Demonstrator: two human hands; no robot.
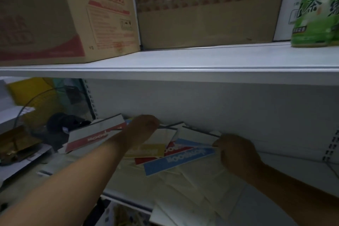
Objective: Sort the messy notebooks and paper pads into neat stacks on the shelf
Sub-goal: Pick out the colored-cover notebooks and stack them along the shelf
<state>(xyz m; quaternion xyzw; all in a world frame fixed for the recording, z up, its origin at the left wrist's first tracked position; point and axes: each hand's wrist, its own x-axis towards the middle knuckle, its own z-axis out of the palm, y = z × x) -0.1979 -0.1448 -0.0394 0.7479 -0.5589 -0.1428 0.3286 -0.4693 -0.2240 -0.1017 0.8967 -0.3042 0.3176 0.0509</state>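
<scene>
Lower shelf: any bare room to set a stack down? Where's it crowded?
Bare: white lower shelf between the right hand and the slotted metal upright; also the upper shelf's front strip before the plain brown cardboard box. Crowded: from left hand to right hand, overlapping red-, yellow- and blue-banded notebooks; loose cream paper sheets cover the front.

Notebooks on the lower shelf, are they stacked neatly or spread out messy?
Spread out. The blue notebook lies crooked over the red notebook and yellow notebook; none line up.
</scene>
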